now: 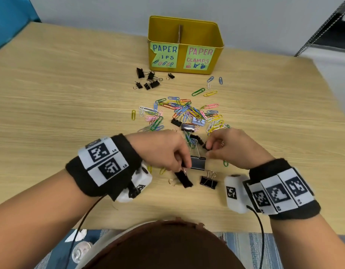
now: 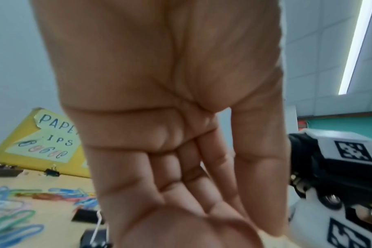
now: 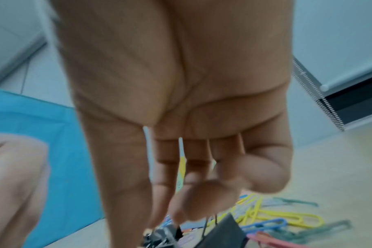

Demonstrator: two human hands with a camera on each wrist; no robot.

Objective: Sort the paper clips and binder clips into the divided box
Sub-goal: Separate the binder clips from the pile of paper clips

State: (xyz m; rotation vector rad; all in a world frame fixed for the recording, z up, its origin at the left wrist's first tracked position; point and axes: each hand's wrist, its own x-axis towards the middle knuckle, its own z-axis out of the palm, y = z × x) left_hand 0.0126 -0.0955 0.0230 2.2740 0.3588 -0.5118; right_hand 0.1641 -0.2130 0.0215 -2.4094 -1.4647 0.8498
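A yellow divided box [image 1: 202,38] stands at the table's far side; its left half is labelled for paper clips, its right half for paper clamps. Coloured paper clips [image 1: 187,112] lie heaped mid-table. Several black binder clips [image 1: 148,79] sit near the box. Just nearer than the heap, my left hand [image 1: 184,165] pinches the left end of a large black binder clip [image 1: 198,162]. My right hand [image 1: 210,150] pinches a small black binder clip [image 1: 207,146] beside it. Two more binder clips [image 1: 208,182] lie under the hands. In the right wrist view the fingertips [image 3: 181,209] close over a clip's wire handles.
A blue partition [image 1: 10,18] rises at the far left and a grey wall stands behind the box. The wooden table [image 1: 60,94] is bare on its left side. Cables run from both wrist bands over the near table edge [image 1: 284,232].
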